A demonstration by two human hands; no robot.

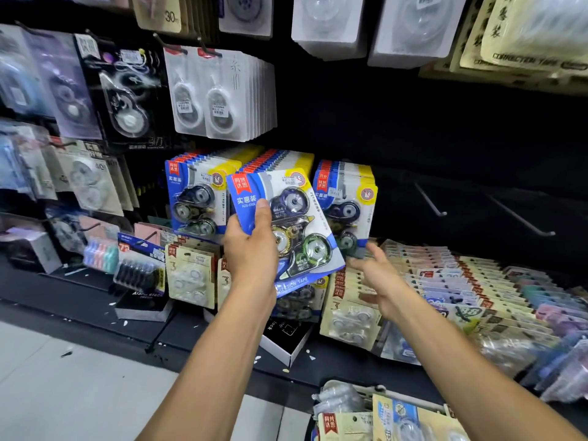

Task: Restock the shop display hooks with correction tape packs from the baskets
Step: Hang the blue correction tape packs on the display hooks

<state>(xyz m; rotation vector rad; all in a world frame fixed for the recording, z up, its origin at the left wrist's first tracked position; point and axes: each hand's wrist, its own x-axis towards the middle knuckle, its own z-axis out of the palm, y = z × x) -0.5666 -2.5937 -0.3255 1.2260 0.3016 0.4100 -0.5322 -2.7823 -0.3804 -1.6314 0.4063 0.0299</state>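
Observation:
My left hand (251,246) grips a blue correction tape pack (294,224) by its left edge, thumb on the front, tilted in front of the display. Behind it hang three rows of the same blue packs (197,198) on hooks. My right hand (378,272) reaches forward with fingers spread, holding nothing, just below the rightmost blue row (346,205). A basket (381,415) with more packs sits at the bottom right.
Two bare metal hooks (432,202) stick out of the dark panel at right. Beige packs (187,275) hang below the blue rows. Rows of packs (477,291) lie on the shelf at right. White and black packs hang above. Pale floor lies at lower left.

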